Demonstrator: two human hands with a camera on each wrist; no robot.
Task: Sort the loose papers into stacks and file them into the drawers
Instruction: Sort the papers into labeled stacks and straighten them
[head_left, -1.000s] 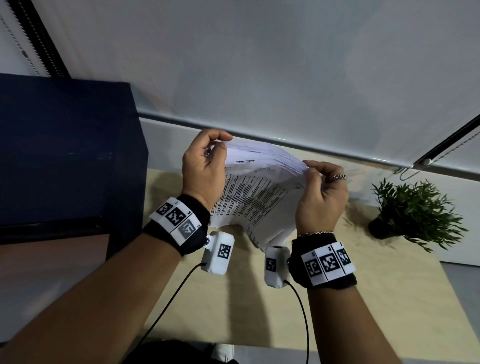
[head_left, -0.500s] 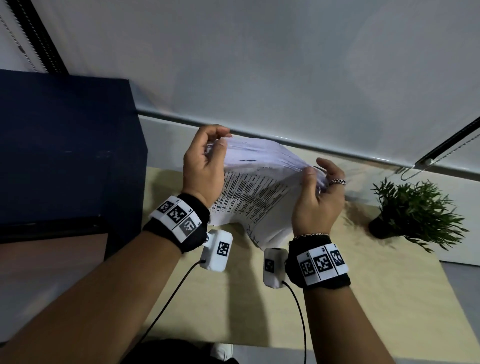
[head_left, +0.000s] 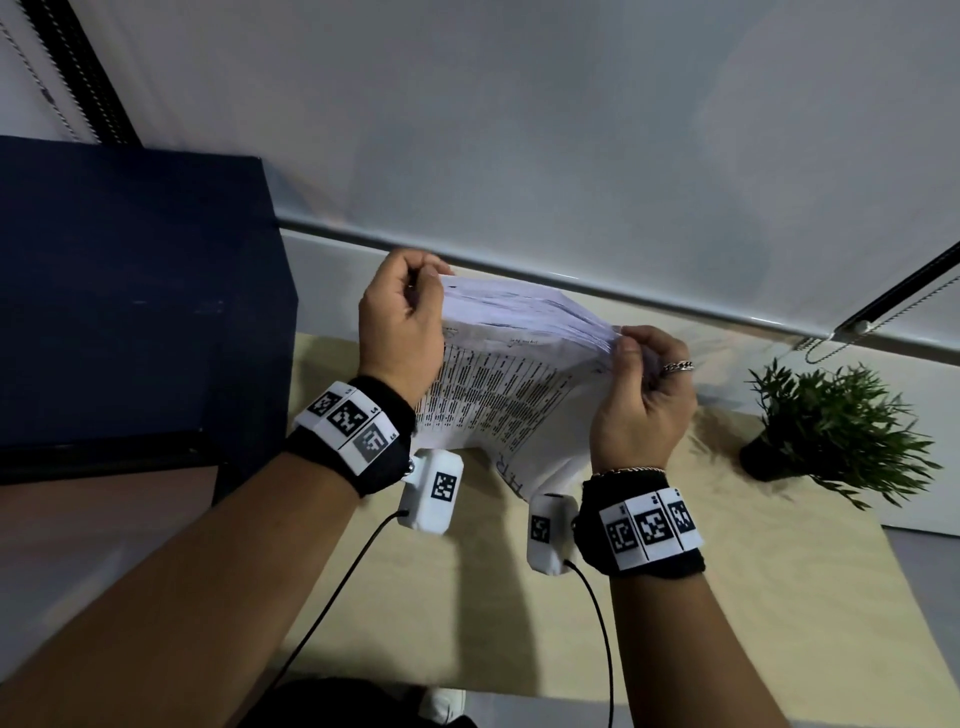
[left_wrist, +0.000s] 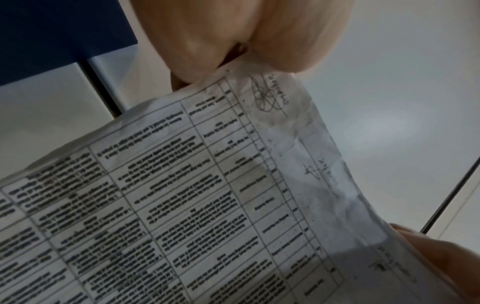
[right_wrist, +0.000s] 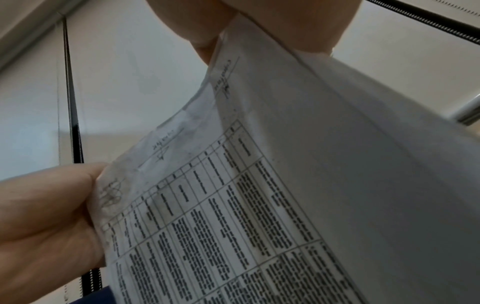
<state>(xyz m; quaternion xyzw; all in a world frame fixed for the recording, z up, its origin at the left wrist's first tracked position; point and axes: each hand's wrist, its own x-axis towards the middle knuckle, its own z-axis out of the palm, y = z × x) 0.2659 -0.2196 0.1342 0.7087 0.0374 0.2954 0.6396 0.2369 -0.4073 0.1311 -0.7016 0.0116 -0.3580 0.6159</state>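
A thick bundle of white papers (head_left: 514, 364) printed with dense tables is held up in the air above the light wooden desk (head_left: 753, 597). My left hand (head_left: 410, 322) grips its upper left corner with curled fingers. My right hand (head_left: 636, 364) pinches the upper right corner, a ring on one finger. The bottom edges of the sheets hang loose near the wrist cameras. The left wrist view shows the table page (left_wrist: 207, 195) close up under the left hand (left_wrist: 233, 41). In the right wrist view the same page (right_wrist: 285, 185) runs between both hands. No drawers are visible.
A dark blue cabinet (head_left: 130, 291) stands at the left, its top level with the hands. A small green potted plant (head_left: 831, 431) sits at the desk's right rear. A white roller blind (head_left: 571, 130) with a bead chain hangs behind the desk.
Both hands have lowered the bundle slightly and drawn its top edges closer together. The right hand has shifted its pinch along the right corner; the sheets look more evened up.
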